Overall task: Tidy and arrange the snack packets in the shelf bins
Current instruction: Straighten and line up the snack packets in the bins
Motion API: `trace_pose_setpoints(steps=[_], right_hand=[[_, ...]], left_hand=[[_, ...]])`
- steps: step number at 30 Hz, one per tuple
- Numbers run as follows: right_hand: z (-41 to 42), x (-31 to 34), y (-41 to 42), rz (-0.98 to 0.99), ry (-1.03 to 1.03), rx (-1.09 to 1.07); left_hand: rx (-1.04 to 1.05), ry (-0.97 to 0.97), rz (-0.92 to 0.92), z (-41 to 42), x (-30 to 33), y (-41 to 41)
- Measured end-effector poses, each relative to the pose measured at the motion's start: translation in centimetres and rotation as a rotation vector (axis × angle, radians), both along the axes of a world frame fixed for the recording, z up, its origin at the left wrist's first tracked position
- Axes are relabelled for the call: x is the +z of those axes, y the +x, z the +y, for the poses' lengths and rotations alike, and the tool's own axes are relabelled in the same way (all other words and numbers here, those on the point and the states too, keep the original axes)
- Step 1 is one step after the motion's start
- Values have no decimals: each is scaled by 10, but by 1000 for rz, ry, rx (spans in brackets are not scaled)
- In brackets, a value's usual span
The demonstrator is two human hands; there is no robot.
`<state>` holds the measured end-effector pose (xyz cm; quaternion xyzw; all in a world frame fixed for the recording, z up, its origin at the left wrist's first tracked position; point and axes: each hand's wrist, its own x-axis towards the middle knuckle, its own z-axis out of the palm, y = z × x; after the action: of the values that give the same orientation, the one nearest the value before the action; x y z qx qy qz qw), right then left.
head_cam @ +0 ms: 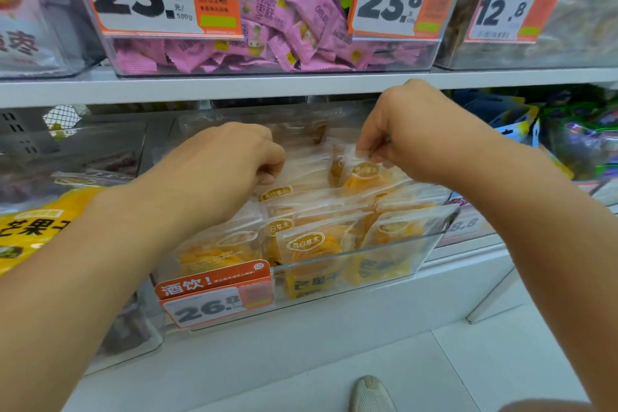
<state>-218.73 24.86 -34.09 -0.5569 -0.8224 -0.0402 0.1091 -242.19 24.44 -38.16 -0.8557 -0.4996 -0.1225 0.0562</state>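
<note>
Landmark: clear bin (394, 254) of mango packets on the lower shelf.
Floor: a shoe (369, 395) below the bin, on pale tiles.
Bin front: price tag (217, 298) clipped at its left corner; front wall low and see-through, top edge open.
Mango packets (307, 244): stand in rough rows inside the bin, front ones upright, back ones leaning and bunched.
Left hand (230, 157): over the bin's back left, fingers curled down among the packet tops; whether the grip has a packet I cannot tell.
Right hand (408, 134): over the bin's back right, grip pinching the clear top edge of one packet (363, 170).
Step, my reading: straightening the back rows.
Doing it well: lift by the seal, seat each packet upright, label facing front, level with its neighbours.
Room: upper shelf edge (234, 87) sits close above the knuckles, so little headroom; draw packets forward, not up.
Beyond: bin of pink packets (284, 20) on the upper shelf.
</note>
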Motion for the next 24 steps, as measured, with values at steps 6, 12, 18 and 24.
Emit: trace_pose_setpoints(steps=[6, 12, 18, 24], right_hand=[[16, -34, 7, -36, -83, -44], [21, -33, 19, 101, -161, -50], [17, -24, 35, 44, -65, -89], [21, -30, 19, -44, -166, -106]], left_hand=[[76, -36, 31, -3, 4, 9], [52, -59, -59, 1, 1, 23], [92, -110, -60, 7, 6, 4], [68, -209, -40, 9, -2, -9]])
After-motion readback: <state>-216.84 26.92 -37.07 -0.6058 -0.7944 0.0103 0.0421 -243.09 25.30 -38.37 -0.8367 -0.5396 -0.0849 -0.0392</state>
